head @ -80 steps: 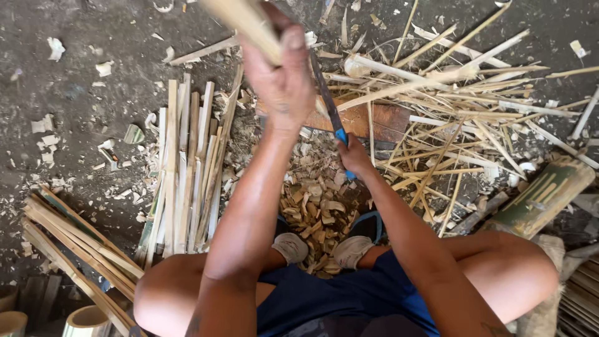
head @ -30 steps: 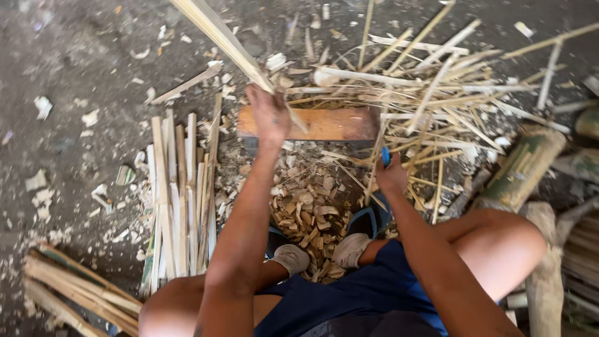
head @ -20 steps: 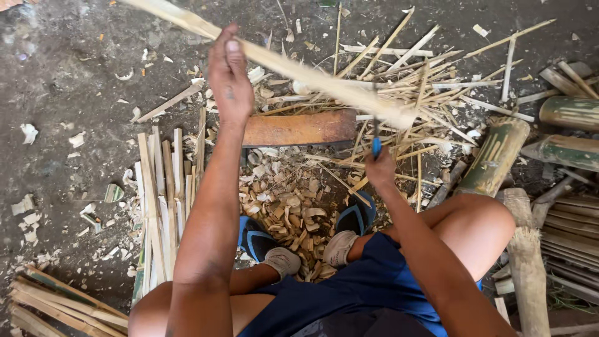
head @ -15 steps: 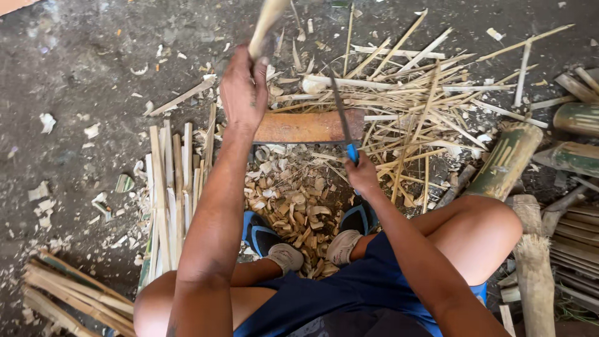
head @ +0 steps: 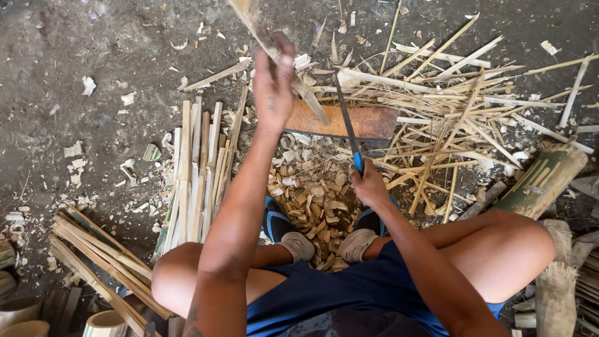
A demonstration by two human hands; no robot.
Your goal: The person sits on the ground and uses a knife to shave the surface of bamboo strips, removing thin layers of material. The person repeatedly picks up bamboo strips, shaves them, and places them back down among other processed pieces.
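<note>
**On the dirt floor: bamboo strip and blade over a wooden block**

On the dirt floor, a seated person, knees spread, both arms stretched forward. Left hand closed around a pale bamboo strip, gripped near its middle, strip slanting up toward the top edge and down to the right. Lower end of the strip resting on or just above a reddish wooden block; cannot tell which. Right hand wrapped tight on the blue handle of a long dark knife, blade pointing away, across the block, close beside the strip's lower end.

Between the feet and the block, a heap of curled bamboo shavings, partly covering the sandalled feet. Left of the left arm, a neat row of split bamboo slats lying side by side. Farther left, near the lower corner, a second bundle of slats at an angle. Right of the block, a tangled pile of thin sticks overlapping the block's right end. Beside the right knee, a thick green bamboo section. Scattered chips across the bare ground.
</note>
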